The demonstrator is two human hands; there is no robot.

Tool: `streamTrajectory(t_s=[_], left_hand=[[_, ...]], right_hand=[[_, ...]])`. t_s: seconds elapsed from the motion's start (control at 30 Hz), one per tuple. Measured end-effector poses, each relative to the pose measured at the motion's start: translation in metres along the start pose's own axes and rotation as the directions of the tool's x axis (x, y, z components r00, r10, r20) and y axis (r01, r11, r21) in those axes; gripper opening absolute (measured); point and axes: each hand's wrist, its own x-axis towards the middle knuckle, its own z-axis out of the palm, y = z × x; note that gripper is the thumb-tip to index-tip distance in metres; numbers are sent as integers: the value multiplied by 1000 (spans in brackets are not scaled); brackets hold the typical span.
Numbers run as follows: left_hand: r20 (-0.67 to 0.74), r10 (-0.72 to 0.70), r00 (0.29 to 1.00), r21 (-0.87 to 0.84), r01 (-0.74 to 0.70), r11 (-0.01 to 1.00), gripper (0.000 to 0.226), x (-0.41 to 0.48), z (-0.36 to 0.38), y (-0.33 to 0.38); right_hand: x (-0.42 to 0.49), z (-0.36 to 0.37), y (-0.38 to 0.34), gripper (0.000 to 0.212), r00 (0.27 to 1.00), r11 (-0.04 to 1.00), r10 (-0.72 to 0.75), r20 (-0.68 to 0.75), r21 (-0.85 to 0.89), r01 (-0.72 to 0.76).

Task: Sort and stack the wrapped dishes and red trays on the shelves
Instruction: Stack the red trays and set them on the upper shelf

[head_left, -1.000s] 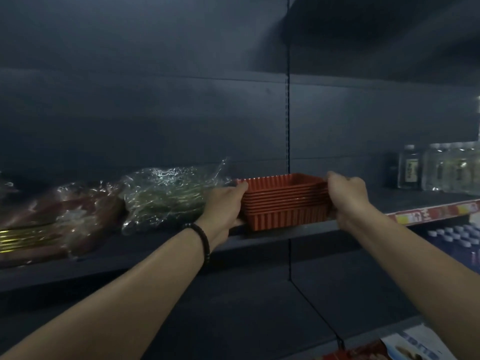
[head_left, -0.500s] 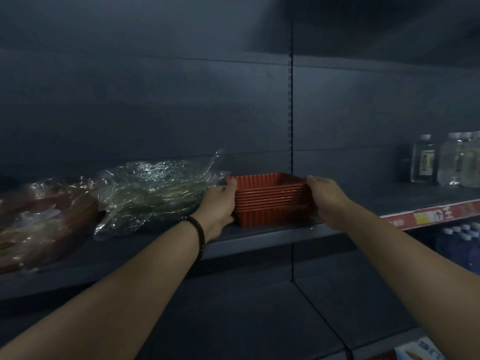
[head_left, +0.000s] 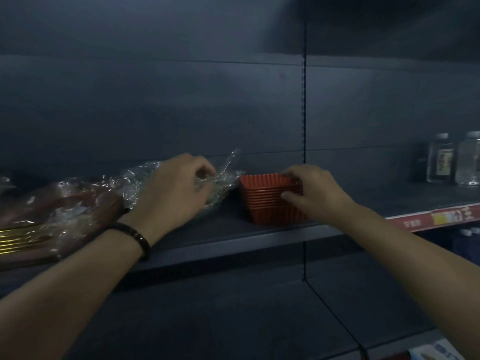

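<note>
A stack of red ribbed trays (head_left: 262,201) stands on the dark shelf (head_left: 233,239), just left of the upright slotted post. My right hand (head_left: 311,193) grips the stack's right end, fingers over the rim and thumb on the side. My left hand (head_left: 179,188) lies on a clear-wrapped bundle of dishes (head_left: 220,183) left of the trays, its fingers curled into the crinkled wrap. Further left lies a second wrapped bundle, brown dishes with gold edges (head_left: 52,219).
Clear bottles (head_left: 441,162) stand at the right end of the same shelf, above a red price strip (head_left: 439,218). More capped bottles (head_left: 470,235) sit on the shelf below it. The dark back panel rises behind everything. A printed package (head_left: 431,353) shows at the bottom right.
My left hand has left the tray stack and moved left onto the clear-wrapped bundle. The stack now rests on the shelf, with only my right hand on it.
</note>
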Motion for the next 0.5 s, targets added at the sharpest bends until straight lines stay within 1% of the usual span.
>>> streamTrajectory(t_s=[0.03, 0.07, 0.13, 0.2, 0.27, 0.37, 0.43, 0.5], left_hand=[[-19, 7, 1000, 101, -5, 995, 22, -2, -4, -10], [-9, -9, 1000, 194, 11, 981, 28, -5, -5, -19], [86, -27, 996, 323, -2, 946, 43, -11, -3, -28], [164, -39, 986, 363, -23, 931, 53, -16, 2, -30], [146, -20, 989, 391, -39, 920, 54, -20, 5, -28], [64, 72, 995, 343, -90, 935, 47, -25, 9, -4], [88, 157, 984, 262, -175, 949, 46, -27, 14, 19], [142, 158, 977, 143, -179, 974, 48, -24, 23, 38]], right_hand=[[0, 4, -5, 46, 999, 1000, -22, 46, -14, 23], [1, 8, -11, 48, 996, 999, -32, 82, -24, 34], [4, 14, -20, 43, 991, 998, -33, 132, -50, 40], [10, 16, -24, 35, 984, 995, -16, 178, -93, 33], [15, 14, -25, 31, 977, 995, 21, 212, -104, 1], [21, 9, -25, 31, 962, 997, 65, 263, -63, -50], [22, 6, -25, 29, 952, 998, 60, 299, -32, -53], [20, 2, -25, 24, 947, 999, 33, 320, 2, -36]])
